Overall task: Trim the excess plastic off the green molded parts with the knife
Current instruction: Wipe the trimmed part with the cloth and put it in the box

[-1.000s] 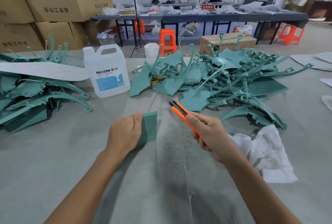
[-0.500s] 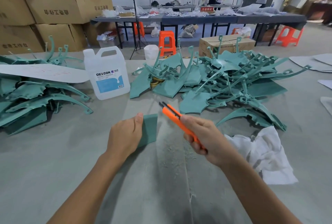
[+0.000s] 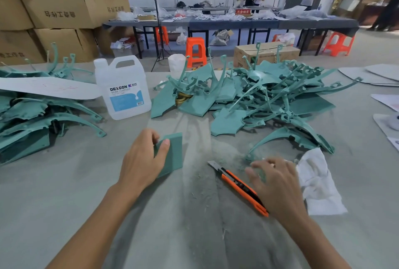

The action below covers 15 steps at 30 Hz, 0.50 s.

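Observation:
My left hand (image 3: pixel 143 158) grips a flat green block (image 3: pixel 173 153) on the grey table, thumb on its top face. An orange utility knife (image 3: pixel 239 186) lies flat on the table with its blade out, pointing up-left. My right hand (image 3: pixel 275 180) hovers just right of the knife, fingers spread and blurred, holding nothing. A big heap of green molded parts (image 3: pixel 259 98) lies beyond the knife. A second pile of green parts (image 3: pixel 32 115) is at the left.
A white DEXCON jug (image 3: pixel 123 89) stands behind my left hand. A white rag (image 3: pixel 317 182) lies right of my right hand. Plastic dust and shavings (image 3: pixel 205 182) cover the table's middle. Cardboard boxes (image 3: pixel 60 10) are stacked back left; people stand at far tables.
My right hand has put the orange knife down on the table and let go of it. My left hand still holds the green block in about the same place.

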{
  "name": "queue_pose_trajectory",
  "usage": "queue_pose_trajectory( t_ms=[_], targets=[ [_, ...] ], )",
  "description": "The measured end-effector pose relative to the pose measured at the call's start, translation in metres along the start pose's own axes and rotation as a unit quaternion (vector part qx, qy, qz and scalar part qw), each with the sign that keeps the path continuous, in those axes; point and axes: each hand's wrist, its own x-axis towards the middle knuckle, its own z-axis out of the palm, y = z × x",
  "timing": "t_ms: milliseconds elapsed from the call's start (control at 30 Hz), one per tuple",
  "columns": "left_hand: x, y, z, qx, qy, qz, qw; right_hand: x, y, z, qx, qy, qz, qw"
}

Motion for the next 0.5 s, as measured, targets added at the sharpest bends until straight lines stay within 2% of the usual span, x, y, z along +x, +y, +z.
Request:
queue_pose_trajectory(
  t_ms=[33, 67, 133, 200, 267, 333, 400, 500],
  targets=[
    [-0.001, -0.002, -0.003, -0.027, -0.001, -0.013, 1.000, 0.004, 0.008, -0.005, -0.016, 0.034, 0.002, 0.999],
    [-0.003, -0.004, -0.006, -0.057, -0.002, -0.029, 0.998, 0.008, 0.019, -0.011, -0.034, 0.026, 0.030, 0.999],
    [-0.012, -0.012, -0.014, -0.101, -0.008, -0.062, 0.993, 0.015, 0.044, -0.022, -0.090, -0.081, 0.129, 0.984],
    [-0.025, -0.021, -0.022, -0.116, -0.023, -0.101, 0.988, 0.015, 0.067, -0.027, -0.148, -0.192, 0.191, 0.951],
    [-0.038, -0.031, -0.026, -0.121, -0.049, -0.148, 0.980, 0.012, 0.079, -0.031, -0.149, -0.221, 0.227, 0.937],
    [-0.049, -0.039, -0.028, -0.122, -0.081, -0.181, 0.973, 0.012, 0.083, -0.032, -0.134, -0.187, 0.236, 0.944],
    [-0.055, -0.046, -0.027, -0.104, -0.100, -0.172, 0.975, 0.013, 0.085, -0.031, -0.099, -0.119, 0.224, 0.962],
    [-0.052, -0.048, -0.026, -0.077, -0.123, -0.140, 0.980, 0.021, 0.066, -0.033, 0.029, -0.045, 0.180, 0.982]
  ],
)
